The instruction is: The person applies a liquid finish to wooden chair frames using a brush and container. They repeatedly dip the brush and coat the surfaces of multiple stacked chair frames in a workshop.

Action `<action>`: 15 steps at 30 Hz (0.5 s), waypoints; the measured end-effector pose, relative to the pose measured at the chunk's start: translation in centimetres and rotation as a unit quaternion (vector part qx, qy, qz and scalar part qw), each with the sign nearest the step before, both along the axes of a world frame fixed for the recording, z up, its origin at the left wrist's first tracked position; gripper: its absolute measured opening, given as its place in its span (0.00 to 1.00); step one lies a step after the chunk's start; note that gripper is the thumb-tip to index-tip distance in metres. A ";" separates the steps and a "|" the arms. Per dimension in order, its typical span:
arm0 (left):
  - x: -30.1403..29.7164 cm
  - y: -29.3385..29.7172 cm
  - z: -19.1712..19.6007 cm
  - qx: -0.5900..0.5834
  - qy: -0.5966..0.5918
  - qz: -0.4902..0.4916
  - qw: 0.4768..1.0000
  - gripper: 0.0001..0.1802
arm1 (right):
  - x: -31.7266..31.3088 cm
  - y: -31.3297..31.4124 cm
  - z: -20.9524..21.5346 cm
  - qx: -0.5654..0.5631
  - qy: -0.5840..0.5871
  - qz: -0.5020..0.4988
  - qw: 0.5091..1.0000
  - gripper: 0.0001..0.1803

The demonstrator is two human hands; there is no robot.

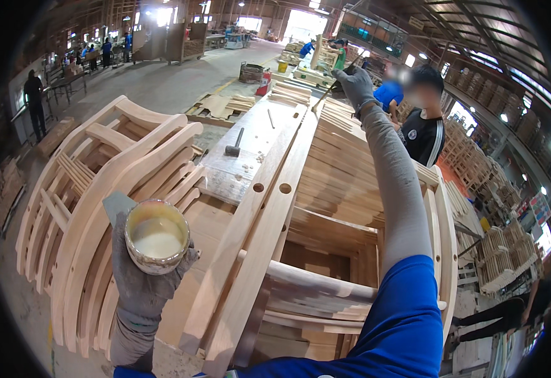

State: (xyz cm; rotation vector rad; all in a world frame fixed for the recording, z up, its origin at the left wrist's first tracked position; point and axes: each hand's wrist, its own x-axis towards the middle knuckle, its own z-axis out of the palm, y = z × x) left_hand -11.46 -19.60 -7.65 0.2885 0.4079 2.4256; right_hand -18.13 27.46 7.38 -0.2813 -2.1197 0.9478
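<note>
My left hand (146,283), in a grey glove, is wrapped round a cup (157,258) of creamy white liquid, with crusted drips on its rim. A flat grey piece (118,206) sticks out beside the cup; how it is held is hidden. Stretched far forward, my gloved right hand (355,88) grips a thin brush (323,99), its tip at the far end of two long wooden rails. Those rails, a left one (234,233) and a right one (260,252), lie side by side and have round holes. Whether the tip touches the wood is too small to tell.
Curved wooden frames (77,252) are stacked at left. A hammer (232,150) and a thin stick (271,118) lie on a wrapped surface (225,173). Slatted wooden pieces (332,170) sit under my right arm. A person (423,129) stands at right, beyond my arm.
</note>
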 end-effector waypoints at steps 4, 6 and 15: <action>-0.4 1.1 0.3 -0.014 -0.005 -0.005 1.000 0.30 | -0.4 2.4 1.6 0.084 -0.067 0.038 0.993 0.15; -0.4 0.9 0.4 -0.042 -0.018 0.029 0.999 0.31 | -1.5 0.8 1.4 0.059 -0.092 0.059 0.992 0.14; -0.4 0.7 -0.2 -0.040 -0.012 0.028 0.999 0.31 | -1.5 -0.5 2.1 0.053 -0.081 0.046 0.994 0.12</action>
